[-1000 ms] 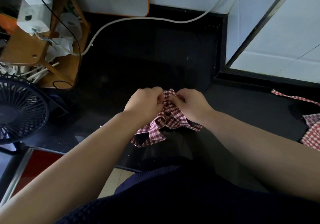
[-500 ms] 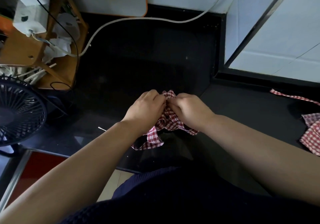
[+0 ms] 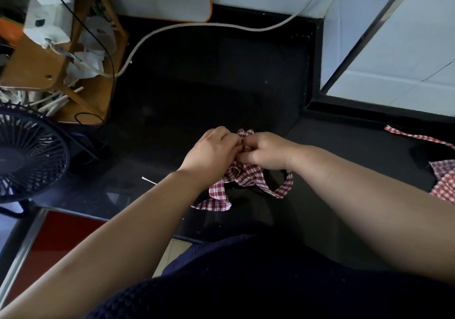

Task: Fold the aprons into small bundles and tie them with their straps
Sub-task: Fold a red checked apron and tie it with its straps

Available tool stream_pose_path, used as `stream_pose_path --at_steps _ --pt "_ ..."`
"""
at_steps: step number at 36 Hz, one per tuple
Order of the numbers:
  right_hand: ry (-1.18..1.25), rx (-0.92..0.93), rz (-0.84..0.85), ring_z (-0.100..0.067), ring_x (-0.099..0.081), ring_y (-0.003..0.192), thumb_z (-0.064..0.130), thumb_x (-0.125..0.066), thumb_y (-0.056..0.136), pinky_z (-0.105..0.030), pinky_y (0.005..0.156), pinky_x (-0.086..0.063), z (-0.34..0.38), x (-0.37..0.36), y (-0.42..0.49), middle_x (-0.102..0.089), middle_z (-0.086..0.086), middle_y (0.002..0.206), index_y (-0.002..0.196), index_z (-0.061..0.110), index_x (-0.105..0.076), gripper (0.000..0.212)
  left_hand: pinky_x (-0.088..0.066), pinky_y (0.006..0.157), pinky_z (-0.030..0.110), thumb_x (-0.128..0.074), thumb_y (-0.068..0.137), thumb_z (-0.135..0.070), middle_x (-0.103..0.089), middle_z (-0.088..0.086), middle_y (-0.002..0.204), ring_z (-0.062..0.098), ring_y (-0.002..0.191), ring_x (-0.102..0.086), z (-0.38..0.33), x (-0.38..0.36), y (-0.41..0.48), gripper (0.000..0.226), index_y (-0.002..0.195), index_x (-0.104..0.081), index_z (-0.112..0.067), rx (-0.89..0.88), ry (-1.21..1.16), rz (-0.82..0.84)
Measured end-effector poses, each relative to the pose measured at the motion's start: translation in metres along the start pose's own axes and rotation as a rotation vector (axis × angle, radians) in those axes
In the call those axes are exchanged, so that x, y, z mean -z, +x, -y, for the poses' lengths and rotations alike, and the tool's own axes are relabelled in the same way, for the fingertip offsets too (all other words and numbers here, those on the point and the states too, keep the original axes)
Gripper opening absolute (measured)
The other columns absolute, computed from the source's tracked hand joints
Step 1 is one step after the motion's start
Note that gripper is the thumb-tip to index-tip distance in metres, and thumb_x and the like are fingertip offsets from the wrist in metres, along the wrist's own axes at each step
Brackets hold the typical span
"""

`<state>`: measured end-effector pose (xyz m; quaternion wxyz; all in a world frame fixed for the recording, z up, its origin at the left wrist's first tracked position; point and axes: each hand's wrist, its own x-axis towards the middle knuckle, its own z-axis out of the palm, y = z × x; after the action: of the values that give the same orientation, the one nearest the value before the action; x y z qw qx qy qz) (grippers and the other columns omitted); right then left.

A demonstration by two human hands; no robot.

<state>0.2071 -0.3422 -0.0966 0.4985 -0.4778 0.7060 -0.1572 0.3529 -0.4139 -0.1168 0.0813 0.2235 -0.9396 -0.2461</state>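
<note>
A red-and-white checked apron bundle (image 3: 246, 178) lies bunched on the black counter (image 3: 197, 97) at the middle of the view. My left hand (image 3: 209, 156) and my right hand (image 3: 263, 150) meet on top of it, fingers curled and pinching its straps close together. One strap end (image 3: 216, 200) hangs toward the counter's front edge, and a strap loop (image 3: 280, 188) trails out under my right wrist. The knot area is hidden between my fingers. A second checked apron (image 3: 443, 178) lies spread at the right edge, its strap (image 3: 413, 136) running toward the wall.
A dark fan (image 3: 27, 153) stands at the left. Behind it is a wooden rack (image 3: 49, 72) with paper and wires. A white cable (image 3: 197, 27) crosses the back of the counter. A small white stick (image 3: 149, 180) lies left of my arm. White tiled wall at right.
My right hand has turned and drawn a strap loop out to the right beneath its wrist. Both hands stay pressed together on the bundle, which looks more gathered.
</note>
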Motion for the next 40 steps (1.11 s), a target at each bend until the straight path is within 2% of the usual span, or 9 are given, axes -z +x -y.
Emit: stream_pose_path --at_steps 6,10,13,19,23,26,29,36,40 --pt "0.045 0.038 -0.205 -0.003 -0.044 0.055 0.031 -0.055 0.096 -0.016 0.053 -0.031 -0.01 -0.006 -0.009 -0.047 0.01 0.063 0.069 0.026 -0.052 0.027 -0.042 0.076 0.026 -0.061 0.091 -0.007 -0.062 0.013 0.092 0.028 0.085 -0.06 0.004 0.0 0.003 0.011 0.095 -0.07 -0.002 0.032 -0.078 -0.046" --pt "-0.025 0.046 -0.236 -0.014 -0.062 0.085 0.027 -0.051 0.098 -0.029 0.074 -0.05 -0.011 -0.005 -0.016 -0.067 -0.002 0.092 0.099 0.014 -0.066 0.02 -0.038 0.077 0.023 -0.06 0.093 -0.01 -0.061 0.011 0.095 0.023 0.089 -0.057 0.002 -0.002 0.004 0.012 0.096 -0.069 -0.003 0.039 -0.1 -0.059" --pt "-0.173 0.084 -0.271 -0.021 -0.063 0.098 0.021 -0.048 0.1 -0.035 0.087 -0.05 -0.01 -0.002 -0.019 -0.068 -0.007 0.107 0.113 0.008 -0.065 0.026 -0.035 0.076 0.012 -0.057 0.095 -0.013 -0.06 0.008 0.101 0.014 0.091 -0.051 0.003 -0.002 0.004 0.016 0.101 -0.069 -0.005 0.065 -0.114 -0.063" --pt "-0.363 0.127 -0.413 -0.024 -0.061 0.072 0.025 -0.044 0.101 -0.039 0.069 -0.048 -0.024 -0.009 -0.021 -0.066 -0.01 0.08 0.085 0.002 -0.066 0.036 -0.033 0.073 0.005 -0.056 0.097 -0.016 -0.06 0.005 0.104 0.01 0.092 -0.05 0.006 0.0 0.002 0.018 0.104 -0.068 -0.006 0.099 -0.102 -0.056" --pt "-0.308 0.129 -0.423 -0.027 -0.061 0.078 0.02 -0.049 0.096 -0.042 0.074 -0.048 -0.025 -0.012 -0.023 -0.067 -0.014 0.087 0.091 0.0 -0.067 0.028 -0.038 0.073 0.011 -0.054 0.097 -0.019 -0.057 0.003 0.107 0.011 0.095 -0.052 0.005 0.003 0.006 0.02 0.107 -0.067 -0.008 0.099 -0.108 -0.011" --pt "-0.104 0.022 -0.438 -0.019 -0.061 0.087 0.024 -0.054 0.094 -0.031 0.074 -0.049 -0.019 -0.006 -0.023 -0.065 -0.004 0.095 0.104 0.006 -0.061 0.022 -0.04 0.079 0.018 -0.053 0.098 -0.021 -0.056 0.0 0.106 0.011 0.097 -0.051 0.003 0.003 0.008 0.02 0.107 -0.067 -0.011 0.101 -0.107 0.019" --pt "0.074 -0.015 -0.373 -0.013 -0.062 0.097 0.032 -0.058 0.094 -0.027 0.083 -0.05 -0.017 -0.001 -0.021 -0.066 0.003 0.105 0.114 0.013 -0.064 0.028 -0.039 0.074 0.012 -0.056 0.096 -0.02 -0.054 -0.003 0.102 0.009 0.092 -0.05 0.004 0.003 0.007 0.017 0.104 -0.068 -0.011 0.1 -0.113 0.004" --pt "0.014 -0.024 -0.314 -0.028 -0.066 0.079 0.034 -0.07 0.085 -0.039 0.071 -0.051 -0.015 0.002 -0.018 -0.07 -0.017 0.086 0.09 0.001 -0.069 0.034 -0.037 0.068 0.008 -0.061 0.094 -0.021 -0.049 -0.009 0.097 0.006 0.084 -0.051 0.0 0.004 0.009 0.017 0.105 -0.07 -0.013 0.108 -0.118 0.036" --pt "-0.054 -0.049 -0.372 -0.009 -0.053 0.049 0.038 -0.07 0.083 -0.019 0.046 -0.039 -0.009 -0.004 -0.019 -0.056 -0.004 0.056 0.066 0.004 -0.06 0.04 -0.042 0.073 0.015 -0.06 0.093 -0.02 -0.053 -0.006 0.102 0.007 0.088 -0.051 0.002 0.005 0.011 0.017 0.106 -0.069 -0.014 0.128 -0.119 0.044"
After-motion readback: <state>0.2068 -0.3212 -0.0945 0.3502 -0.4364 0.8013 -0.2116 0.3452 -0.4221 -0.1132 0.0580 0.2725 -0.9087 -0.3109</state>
